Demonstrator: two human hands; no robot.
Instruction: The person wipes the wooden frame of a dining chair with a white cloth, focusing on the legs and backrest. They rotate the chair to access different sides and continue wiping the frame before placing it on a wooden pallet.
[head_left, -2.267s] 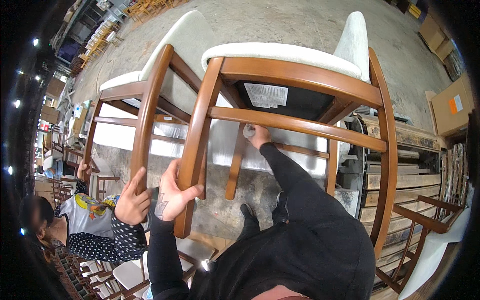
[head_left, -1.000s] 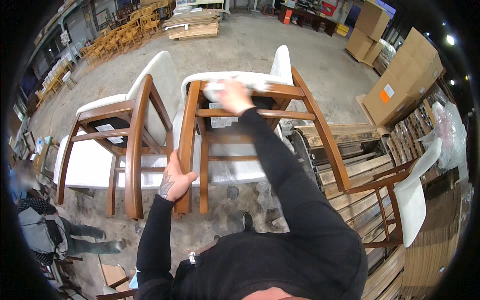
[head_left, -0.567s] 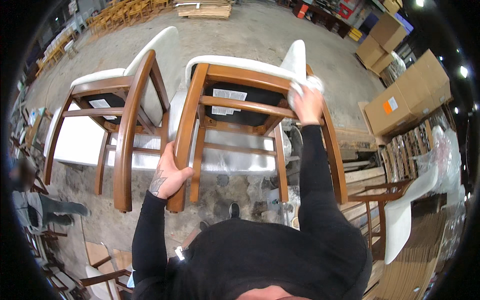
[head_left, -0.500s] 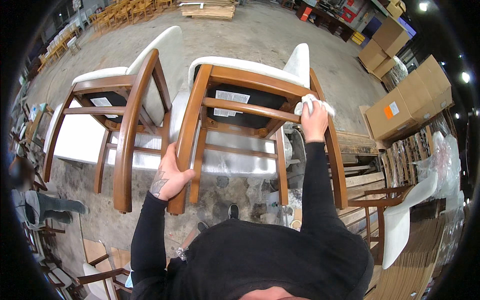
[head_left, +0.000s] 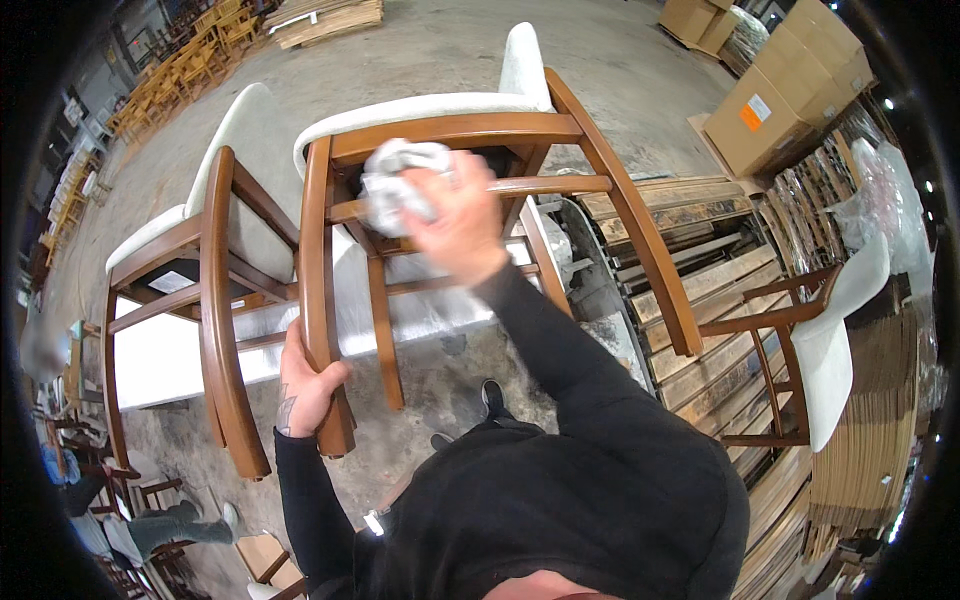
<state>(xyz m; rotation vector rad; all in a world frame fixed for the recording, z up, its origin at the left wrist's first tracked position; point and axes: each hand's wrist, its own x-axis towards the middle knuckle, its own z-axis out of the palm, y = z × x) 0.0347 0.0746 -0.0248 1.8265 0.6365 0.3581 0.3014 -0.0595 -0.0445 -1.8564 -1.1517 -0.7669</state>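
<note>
We press a crumpled white cloth [head_left: 395, 185] against the upper side rail of the tipped wooden chair [head_left: 470, 130], right up under its cream seat. Our right hand [head_left: 455, 215] has its fingers bunched around that cloth, a little blurred. Lower down, our left hand [head_left: 305, 385] wraps its fingers round the chair's near leg. Just to the left stands a second chair [head_left: 220, 280], tipped the same way. Cardboard boxes [head_left: 775, 105] sit well off to the right on the concrete floor [head_left: 400, 50].
</note>
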